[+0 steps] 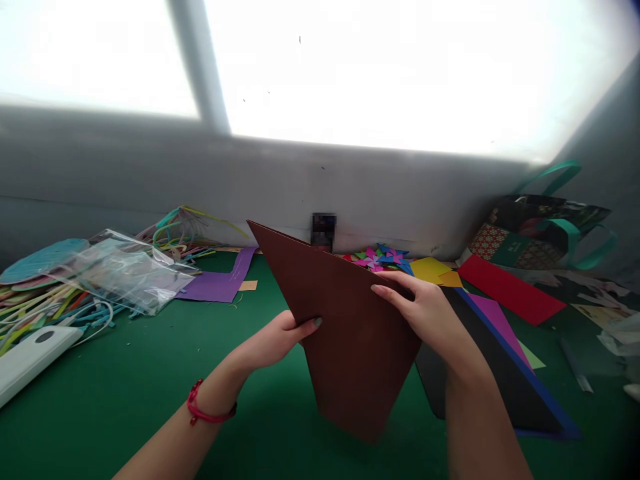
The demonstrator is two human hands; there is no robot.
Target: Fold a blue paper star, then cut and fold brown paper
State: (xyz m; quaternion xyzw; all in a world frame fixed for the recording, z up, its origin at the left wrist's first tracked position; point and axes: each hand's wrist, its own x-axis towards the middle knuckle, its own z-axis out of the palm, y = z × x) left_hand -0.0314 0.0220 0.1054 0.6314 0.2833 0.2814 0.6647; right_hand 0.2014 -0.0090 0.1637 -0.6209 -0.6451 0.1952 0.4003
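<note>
A large brown sheet of paper (350, 340), which looks folded or doubled along its top edge, is held up tilted above the green table. My left hand (283, 339) grips its left edge, thumb on the near face and the other fingers hidden behind. At the upper right edge, my right hand (425, 307) pinches the sheet between thumb and fingers. Right of the sheet lie a black sheet (490, 380) and a blue sheet (555, 421) beneath it, partly covered by my right forearm.
Purple paper (215, 285), a clear plastic bag (145, 273), coloured strips and a white device (37, 357) lie left. Folded paper stars (383, 257), yellow paper (427, 270), a red sheet (510, 288) and a patterned bag (530, 233) sit toward the back and right.
</note>
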